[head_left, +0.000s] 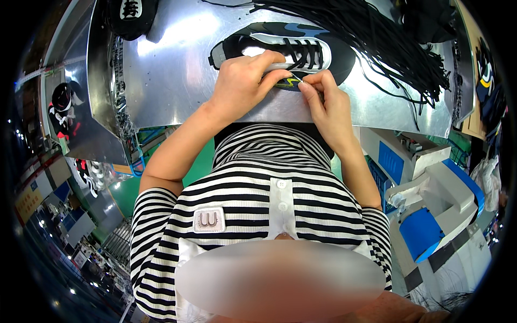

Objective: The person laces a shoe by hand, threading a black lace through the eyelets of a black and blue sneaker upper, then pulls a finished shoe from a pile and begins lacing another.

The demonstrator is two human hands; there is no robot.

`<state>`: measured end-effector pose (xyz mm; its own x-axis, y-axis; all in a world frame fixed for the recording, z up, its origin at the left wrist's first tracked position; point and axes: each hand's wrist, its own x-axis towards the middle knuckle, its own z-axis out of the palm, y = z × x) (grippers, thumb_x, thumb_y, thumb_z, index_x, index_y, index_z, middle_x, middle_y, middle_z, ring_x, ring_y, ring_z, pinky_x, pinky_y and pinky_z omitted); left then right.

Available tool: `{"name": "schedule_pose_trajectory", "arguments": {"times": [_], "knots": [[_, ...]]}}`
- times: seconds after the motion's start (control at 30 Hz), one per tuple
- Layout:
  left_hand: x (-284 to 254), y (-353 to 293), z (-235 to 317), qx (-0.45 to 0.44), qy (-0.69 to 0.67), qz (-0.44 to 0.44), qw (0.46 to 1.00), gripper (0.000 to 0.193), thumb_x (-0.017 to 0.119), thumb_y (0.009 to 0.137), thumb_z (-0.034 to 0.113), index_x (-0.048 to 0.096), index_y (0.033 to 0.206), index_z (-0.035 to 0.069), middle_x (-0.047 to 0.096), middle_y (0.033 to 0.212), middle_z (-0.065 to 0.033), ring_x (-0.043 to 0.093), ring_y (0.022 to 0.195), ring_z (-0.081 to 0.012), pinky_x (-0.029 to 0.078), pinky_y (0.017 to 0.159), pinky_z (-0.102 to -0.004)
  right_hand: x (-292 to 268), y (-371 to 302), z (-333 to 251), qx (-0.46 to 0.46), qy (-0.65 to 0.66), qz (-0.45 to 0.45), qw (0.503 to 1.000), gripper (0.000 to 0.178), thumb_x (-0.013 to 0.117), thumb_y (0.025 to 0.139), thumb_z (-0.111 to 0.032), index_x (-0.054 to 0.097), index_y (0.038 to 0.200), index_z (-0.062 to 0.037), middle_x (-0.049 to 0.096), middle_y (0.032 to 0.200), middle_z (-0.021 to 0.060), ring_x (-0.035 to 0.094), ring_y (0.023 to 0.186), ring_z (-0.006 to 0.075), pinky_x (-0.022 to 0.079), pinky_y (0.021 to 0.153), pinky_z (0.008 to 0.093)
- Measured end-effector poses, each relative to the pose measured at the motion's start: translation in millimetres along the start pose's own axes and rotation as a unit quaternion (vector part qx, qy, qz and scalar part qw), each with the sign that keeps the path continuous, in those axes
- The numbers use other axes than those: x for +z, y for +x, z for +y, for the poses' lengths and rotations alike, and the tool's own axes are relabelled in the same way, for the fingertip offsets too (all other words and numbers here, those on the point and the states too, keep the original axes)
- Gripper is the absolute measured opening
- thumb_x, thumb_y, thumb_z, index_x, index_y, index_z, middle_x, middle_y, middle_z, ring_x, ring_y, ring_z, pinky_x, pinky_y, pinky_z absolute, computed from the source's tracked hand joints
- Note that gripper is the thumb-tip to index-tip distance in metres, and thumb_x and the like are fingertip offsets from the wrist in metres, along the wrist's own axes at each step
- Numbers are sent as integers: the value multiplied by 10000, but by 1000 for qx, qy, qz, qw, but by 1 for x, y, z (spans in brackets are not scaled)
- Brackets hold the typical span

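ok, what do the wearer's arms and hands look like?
Left sleeve and right sleeve: short, black-and-white striped, ribbed knit. Forearms bare below. Left hand and right hand: no gloves. No watch or cables visible.

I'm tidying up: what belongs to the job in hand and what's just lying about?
In the job: sneaker, its black laces, left hand, right hand; likely loose lace bundle.

Apparently lying about: second shoe, upper left; dark pile, upper right.
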<state>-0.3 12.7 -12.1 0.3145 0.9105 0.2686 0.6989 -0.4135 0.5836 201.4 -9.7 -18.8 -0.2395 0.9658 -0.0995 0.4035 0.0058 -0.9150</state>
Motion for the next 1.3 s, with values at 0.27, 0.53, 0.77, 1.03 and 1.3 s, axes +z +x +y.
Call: {"name": "schedule_pose_trajectory", "arguments": {"times": [0.27,0.53,0.77,1.03,1.3], "knots": [[-2,-1,-1,-9,-61,-25,998,245,767,828,170,685,1017,36,700,795,-111,656,607,-211,491,552,-281,1,4,0,24,41,-9,999,174,630,949,-159,513,948,-30,659,709,110,648,602,217,471,565,315],[-4,1,1,-47,-81,-38,995,231,748,845,144,693,1033,23,715,859,-125,681,669,-218,513,599,-274,-1,3,-2,24,43,-17,999,160,620,955,-158,523,947,-31,646,679,92,635,587,186,466,561,301],[-8,3,5,-58,-81,-62,993,231,743,847,129,692,1042,18,719,889,-125,696,723,-219,523,637,-279,-1,3,-2,41,68,-19,997,167,622,958,-155,529,937,-18,640,663,86,610,566,159,460,556,289],[-5,4,8,-70,-72,-59,993,249,756,833,140,694,1043,24,723,909,-118,707,773,-231,531,674,-289,-5,1,-8,52,82,-22,995,177,619,959,-164,534,924,-13,630,652,77,592,557,137,452,544,285],[-2,1,14,88,-29,-60,994,273,739,818,95,667,1060,-9,670,761,-145,647,628,-272,484,561,-344,15,11,-7,72,100,23,992,203,600,966,-179,508,921,-4,640,663,90,621,580,214,473,580,334]]}}
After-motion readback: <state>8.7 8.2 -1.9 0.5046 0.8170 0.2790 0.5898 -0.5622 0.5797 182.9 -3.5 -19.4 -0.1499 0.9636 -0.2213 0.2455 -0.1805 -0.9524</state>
